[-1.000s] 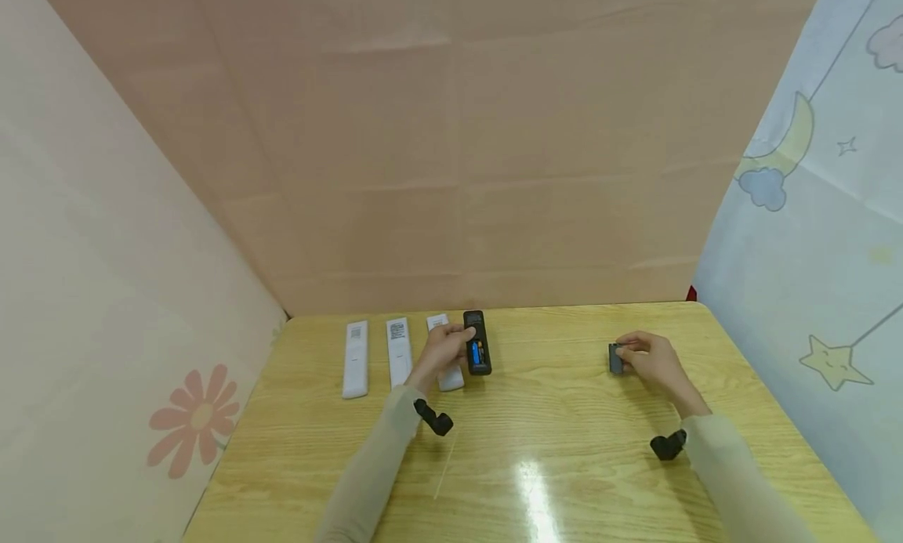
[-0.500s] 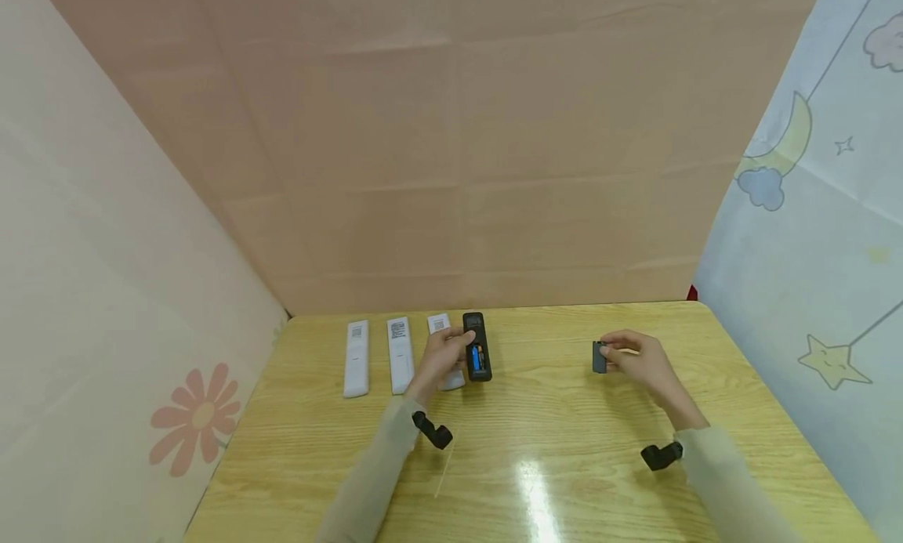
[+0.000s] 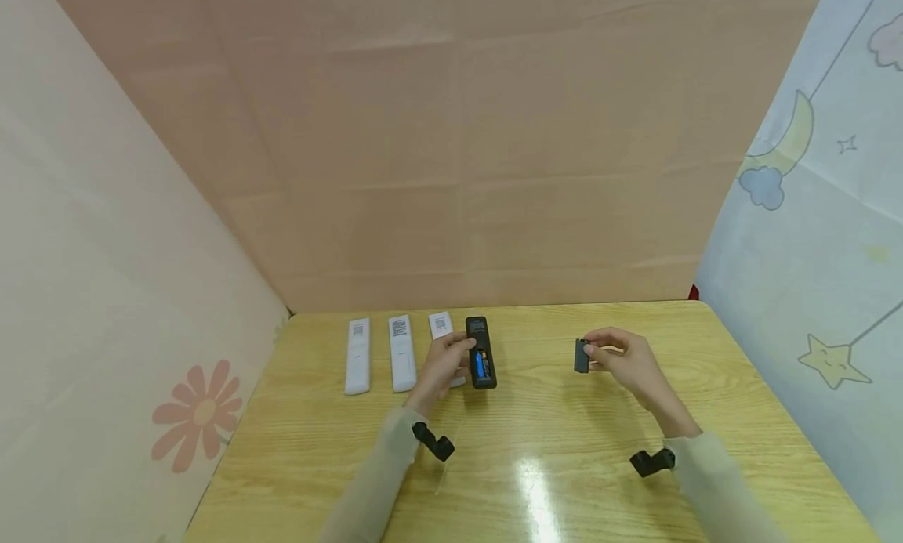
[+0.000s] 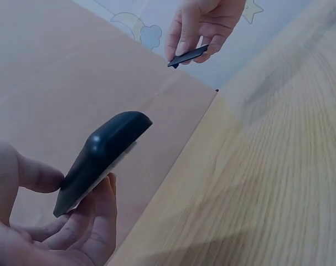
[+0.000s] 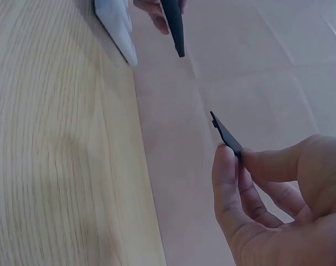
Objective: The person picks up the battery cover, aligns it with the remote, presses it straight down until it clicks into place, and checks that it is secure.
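Observation:
My left hand (image 3: pixel 443 367) grips a black remote control (image 3: pixel 479 335) by its side, thumb on the back and fingers underneath. The remote's battery compartment lies uncovered, with a blue battery (image 3: pixel 480 364) and a darker one beside it. In the left wrist view the remote (image 4: pixel 104 155) is held above the table. Off to the right, my right hand (image 3: pixel 628 364) pinches a small dark battery cover (image 3: pixel 582 356) between thumb and fingers. The right wrist view shows the cover (image 5: pixel 227 136) edge-on, with a small tab; a gap separates it from the remote (image 5: pixel 173 26).
Three white remotes lie face down in a row: the left one (image 3: pixel 357 356), the middle one (image 3: pixel 402 355) and the right one (image 3: pixel 440 324), partly hidden behind my left hand. The wooden table (image 3: pixel 550 425) ends at a beige backdrop (image 3: pixel 451 175).
My right hand has moved left with the battery cover, closer to the black remote. My left hand and the black remote have shifted slightly toward me and to the right.

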Demonstrator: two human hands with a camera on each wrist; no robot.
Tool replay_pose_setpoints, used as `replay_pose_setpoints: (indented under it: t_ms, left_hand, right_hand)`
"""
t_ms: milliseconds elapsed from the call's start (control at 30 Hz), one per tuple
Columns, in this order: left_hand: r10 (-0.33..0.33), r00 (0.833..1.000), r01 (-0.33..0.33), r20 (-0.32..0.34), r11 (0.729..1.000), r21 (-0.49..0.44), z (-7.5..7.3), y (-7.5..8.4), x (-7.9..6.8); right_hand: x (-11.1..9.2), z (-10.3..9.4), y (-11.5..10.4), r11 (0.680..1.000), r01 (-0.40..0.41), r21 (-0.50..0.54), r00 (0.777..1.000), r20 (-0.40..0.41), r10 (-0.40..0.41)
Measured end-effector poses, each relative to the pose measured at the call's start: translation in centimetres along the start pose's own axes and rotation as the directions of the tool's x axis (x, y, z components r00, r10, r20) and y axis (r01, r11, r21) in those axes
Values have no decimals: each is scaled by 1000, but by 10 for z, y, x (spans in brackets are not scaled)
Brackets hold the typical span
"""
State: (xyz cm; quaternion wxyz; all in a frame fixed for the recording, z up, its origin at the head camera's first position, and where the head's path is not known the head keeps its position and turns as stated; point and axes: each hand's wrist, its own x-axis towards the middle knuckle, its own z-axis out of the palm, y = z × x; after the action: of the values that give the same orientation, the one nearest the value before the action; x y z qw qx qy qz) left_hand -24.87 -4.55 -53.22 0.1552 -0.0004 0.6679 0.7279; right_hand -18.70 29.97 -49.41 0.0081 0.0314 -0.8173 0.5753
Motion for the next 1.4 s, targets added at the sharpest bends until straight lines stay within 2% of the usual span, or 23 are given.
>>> replay_pose_setpoints:
  t_ms: [400,1067,1400]
  left_hand:
    - [10,999,-8,46,998,-57,6,-7,-6]
    - [25,998,-22,63,999,-50,11,-11,-17]
    - [20,997,-15,79,998,-62,17,-9,-15]
  right_hand:
    - [1,25,-13,999,14,39,999,45,-16]
    - [-1,56,-30,997,17,69,995,98,-24]
    - [4,67,-41,997,37,62,993,114,-44]
